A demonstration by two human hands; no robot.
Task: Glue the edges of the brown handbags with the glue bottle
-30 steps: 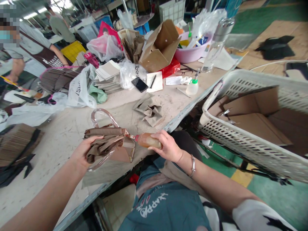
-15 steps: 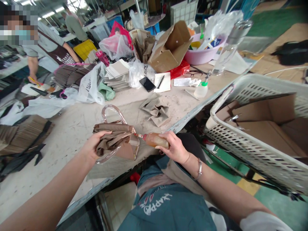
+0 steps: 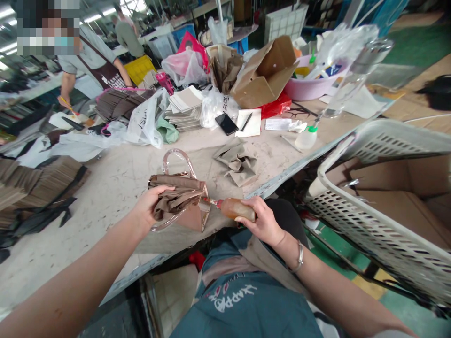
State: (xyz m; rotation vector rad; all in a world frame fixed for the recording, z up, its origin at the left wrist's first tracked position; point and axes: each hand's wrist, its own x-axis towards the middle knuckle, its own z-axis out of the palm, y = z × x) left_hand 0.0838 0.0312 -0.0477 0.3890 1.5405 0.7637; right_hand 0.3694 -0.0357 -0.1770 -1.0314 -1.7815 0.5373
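Our left hand (image 3: 145, 207) grips a bag (image 3: 193, 215) near the worktop (image 3: 118, 171) edge, our right hand (image 3: 265, 224) a bottle (image 3: 237, 209); crumpled material (image 3: 237, 162) lies beyond, a basket (image 3: 355, 218) rightward.

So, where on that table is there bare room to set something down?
The widest bare patch of the table lies between the brown stack and the handbag gripped by the left hand. A smaller one separates the crumpled grey-brown piece from the green-capped bottle. The far side is crowded: smartphone, plastic bags, cardboard box, lilac basin.
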